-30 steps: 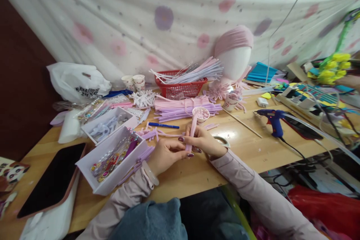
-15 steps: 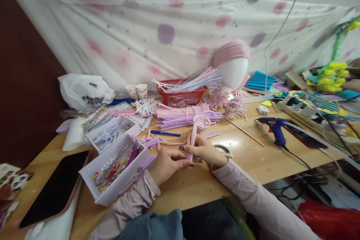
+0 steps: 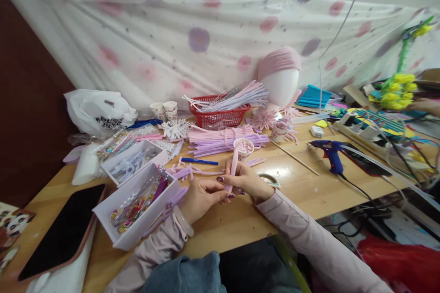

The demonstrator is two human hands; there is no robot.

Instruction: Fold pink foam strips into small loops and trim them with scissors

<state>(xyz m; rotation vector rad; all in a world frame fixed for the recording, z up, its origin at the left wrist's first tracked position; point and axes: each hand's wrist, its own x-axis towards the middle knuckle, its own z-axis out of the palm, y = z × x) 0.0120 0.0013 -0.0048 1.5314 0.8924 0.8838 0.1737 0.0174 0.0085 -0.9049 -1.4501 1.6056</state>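
The right hand's grip (image 3: 248, 180) pinches a fuzzy pale-pink strip (image 3: 234, 165); the left hand's grip (image 3: 200, 198) is closed on its lower end. Just beyond them stands a white paper cup (image 3: 246, 156) of pink pieces (image 3: 245, 146); rightward, a blue glue gun (image 3: 331, 153) lies on the wooden bench (image 3: 299, 191).
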